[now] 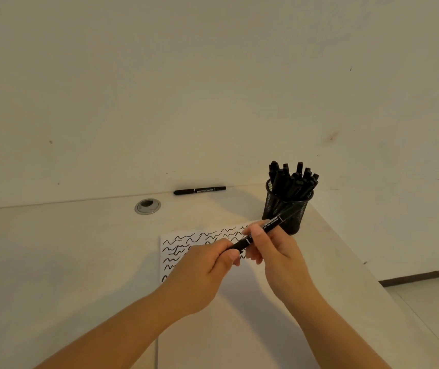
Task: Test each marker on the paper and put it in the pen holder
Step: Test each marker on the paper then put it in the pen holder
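Note:
A black marker [266, 227] slants above the paper, held at both ends. My left hand [202, 272] pinches its lower left end, which looks like the cap. My right hand [274, 251] grips the barrel near the middle. Under the hands lies the white paper [178, 246], covered with several black wavy test lines. The black mesh pen holder [287, 206] stands just behind my right hand, packed with several black markers. Another black marker [199, 190] lies flat at the back of the desk against the wall.
A round metal cable grommet [147, 206] sits in the desk to the left of the lone marker. The desk's right edge [359, 262] runs diagonally close beside the pen holder, with floor beyond it. The wall stands right behind the desk.

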A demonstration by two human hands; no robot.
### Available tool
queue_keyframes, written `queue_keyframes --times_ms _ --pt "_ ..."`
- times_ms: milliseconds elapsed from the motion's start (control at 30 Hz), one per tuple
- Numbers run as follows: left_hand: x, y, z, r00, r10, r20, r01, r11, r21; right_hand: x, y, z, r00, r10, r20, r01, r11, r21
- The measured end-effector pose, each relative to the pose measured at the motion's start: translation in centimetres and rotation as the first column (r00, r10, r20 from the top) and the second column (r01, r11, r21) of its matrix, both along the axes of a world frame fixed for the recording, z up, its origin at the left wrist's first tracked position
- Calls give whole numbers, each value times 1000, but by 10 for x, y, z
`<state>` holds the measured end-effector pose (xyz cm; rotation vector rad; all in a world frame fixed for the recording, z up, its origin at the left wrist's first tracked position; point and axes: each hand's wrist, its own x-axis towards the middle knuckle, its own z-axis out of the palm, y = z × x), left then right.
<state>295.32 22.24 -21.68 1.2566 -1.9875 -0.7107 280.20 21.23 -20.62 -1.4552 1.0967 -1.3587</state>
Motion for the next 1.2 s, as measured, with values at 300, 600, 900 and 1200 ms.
queue_keyframes --times_ms 300,600,900,1200 --pt "3 17 -11 894 336 295 -255 925 -281 -30 -13 1 872 -463 157 431 880 200" --pt "1 8 -24 940 42 340 14 987 -162 -41 -40 -18 929 -307 -205 311 950 -10" --pt "6 8 -32 940 19 342 42 984 -172 -52 -46 -50 934 -270 -232 288 957 43" --pt "6 7 -31 952 13 305 24 993 -114 -51 -49 -54 890 -248 -382 264 965 -11"
